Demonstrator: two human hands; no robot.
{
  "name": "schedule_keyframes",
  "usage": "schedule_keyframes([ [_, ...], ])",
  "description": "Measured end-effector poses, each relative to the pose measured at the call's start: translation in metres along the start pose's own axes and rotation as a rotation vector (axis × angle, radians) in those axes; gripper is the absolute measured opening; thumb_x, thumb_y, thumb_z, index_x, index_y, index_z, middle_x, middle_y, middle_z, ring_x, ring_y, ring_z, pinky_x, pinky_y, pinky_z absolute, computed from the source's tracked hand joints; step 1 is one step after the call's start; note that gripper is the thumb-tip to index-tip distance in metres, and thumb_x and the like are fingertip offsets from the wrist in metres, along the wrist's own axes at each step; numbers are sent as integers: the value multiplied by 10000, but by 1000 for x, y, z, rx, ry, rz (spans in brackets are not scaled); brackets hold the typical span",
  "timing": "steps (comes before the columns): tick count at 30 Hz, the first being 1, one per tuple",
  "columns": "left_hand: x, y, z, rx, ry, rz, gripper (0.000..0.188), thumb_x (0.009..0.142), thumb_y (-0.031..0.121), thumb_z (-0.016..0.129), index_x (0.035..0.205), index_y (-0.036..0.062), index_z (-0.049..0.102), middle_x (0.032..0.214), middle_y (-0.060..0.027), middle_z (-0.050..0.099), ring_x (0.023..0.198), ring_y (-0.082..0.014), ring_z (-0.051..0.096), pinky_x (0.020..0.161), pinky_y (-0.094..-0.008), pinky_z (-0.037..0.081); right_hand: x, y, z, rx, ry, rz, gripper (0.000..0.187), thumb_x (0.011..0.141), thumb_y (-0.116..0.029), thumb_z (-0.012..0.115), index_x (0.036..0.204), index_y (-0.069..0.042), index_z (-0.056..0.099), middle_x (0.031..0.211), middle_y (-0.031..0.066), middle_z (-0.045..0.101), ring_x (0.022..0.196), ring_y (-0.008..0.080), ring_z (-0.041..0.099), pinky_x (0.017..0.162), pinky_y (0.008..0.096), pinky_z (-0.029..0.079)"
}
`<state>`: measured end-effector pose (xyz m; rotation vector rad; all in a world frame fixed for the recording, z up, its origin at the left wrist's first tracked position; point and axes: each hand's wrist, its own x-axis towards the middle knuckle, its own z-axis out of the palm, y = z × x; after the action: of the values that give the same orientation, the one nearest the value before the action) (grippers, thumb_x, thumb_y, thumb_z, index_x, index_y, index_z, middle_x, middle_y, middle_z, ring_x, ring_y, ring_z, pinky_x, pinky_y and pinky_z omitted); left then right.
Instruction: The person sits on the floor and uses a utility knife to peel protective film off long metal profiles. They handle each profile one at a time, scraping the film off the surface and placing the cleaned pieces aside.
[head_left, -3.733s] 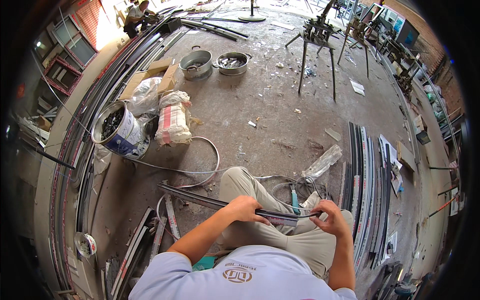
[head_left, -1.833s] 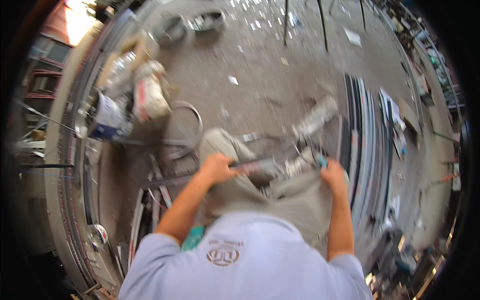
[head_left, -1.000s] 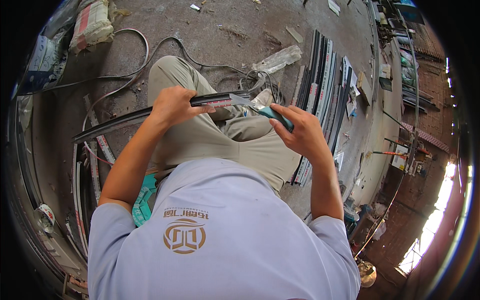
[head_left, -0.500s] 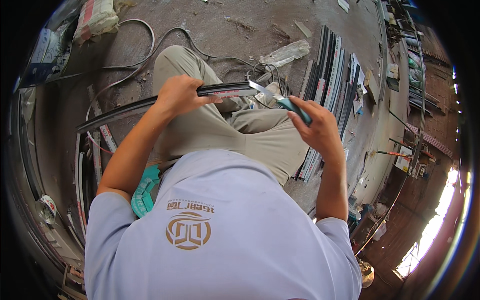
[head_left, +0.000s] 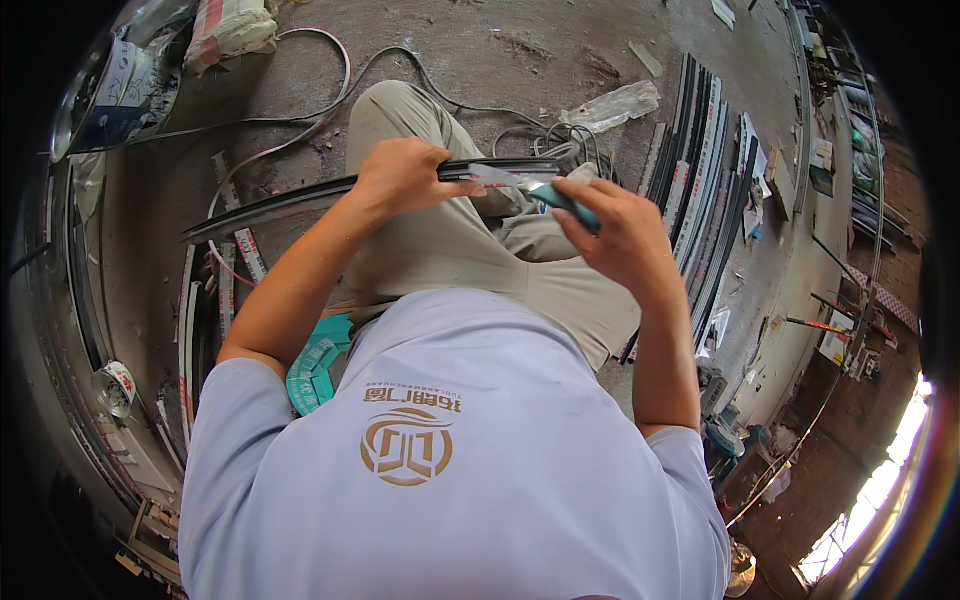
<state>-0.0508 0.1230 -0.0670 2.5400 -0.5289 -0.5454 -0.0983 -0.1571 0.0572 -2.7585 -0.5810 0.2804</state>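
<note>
L hand [head_left: 402, 176] gripped dark metal strip [head_left: 270, 202] over knee; R hand [head_left: 618, 228] closed round teal-handled knife [head_left: 545, 192], blade on strip.

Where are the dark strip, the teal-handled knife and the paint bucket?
dark strip [head_left: 270, 203], head view, bare middle of its length
teal-handled knife [head_left: 560, 199], head view, handle near the blade
paint bucket [head_left: 125, 85], head view, its side wall
</note>
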Motion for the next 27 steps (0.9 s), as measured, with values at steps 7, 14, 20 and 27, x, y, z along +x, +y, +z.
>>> schedule_keyframes([
  [7, -4, -5, 8, 20, 42, 29, 800, 753, 851, 707, 861, 63, 793, 723, -171, 706, 745, -384, 731, 703, -486, 592, -12, 13, -18, 80, -37, 72, 329, 926, -261, 784, 1229, -133, 765, 911, 104, 716, 756, 319, 694, 699, 405, 552],
  [14, -2, -7, 8, 26, 61, 55, 772, 766, 833, 712, 804, 64, 774, 669, -153, 677, 705, -380, 717, 664, -482, 584, -27, 26, -25, -15, 44, 87, 322, 924, -252, 781, 1223, -134, 764, 914, 101, 707, 750, 318, 692, 680, 413, 542],
  [20, -7, -6, 17, 23, 143, 128, 718, 778, 801, 738, 722, 85, 729, 622, -139, 652, 635, -365, 692, 597, -464, 546, -12, -3, 11, 124, -9, 57, 346, 925, -216, 785, 1261, -141, 751, 947, 123, 703, 778, 348, 684, 690, 415, 535],
  [27, -5, -10, 21, 18, 111, 86, 747, 775, 846, 690, 753, 101, 738, 721, -146, 706, 753, -373, 727, 653, -474, 566, -44, 42, -20, 150, 36, 79, 362, 938, -129, 774, 1291, -66, 729, 885, 146, 671, 759, 313, 649, 719, 371, 523],
])
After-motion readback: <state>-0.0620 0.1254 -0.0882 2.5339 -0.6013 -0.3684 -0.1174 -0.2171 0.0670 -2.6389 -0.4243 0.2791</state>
